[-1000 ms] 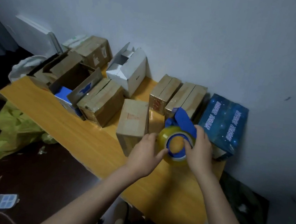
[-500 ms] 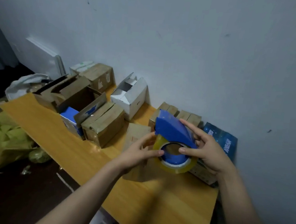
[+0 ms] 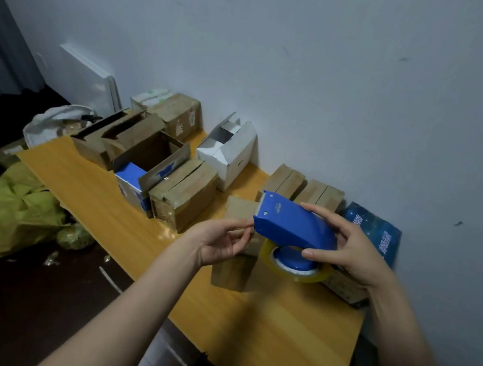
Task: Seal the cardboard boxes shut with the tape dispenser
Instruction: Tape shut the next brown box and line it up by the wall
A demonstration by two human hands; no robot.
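Right hand (image 3: 348, 252) gripped the tape dispenser (image 3: 292, 226) above the counter (image 3: 279, 328); left hand (image 3: 222, 243), fingers (image 3: 236, 226) curled, pinched at the dispenser's front edge.

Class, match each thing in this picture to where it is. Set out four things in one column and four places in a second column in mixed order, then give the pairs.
Things
1. tape dispenser
2. white box
3. dark blue printed box
4. yellow-green bag

Places
A. on the floor, left of the table
B. held in the right hand
C. at the table's right end, against the wall
D. midway along the table by the wall, top open

Pairs: 1-B, 2-D, 3-C, 4-A
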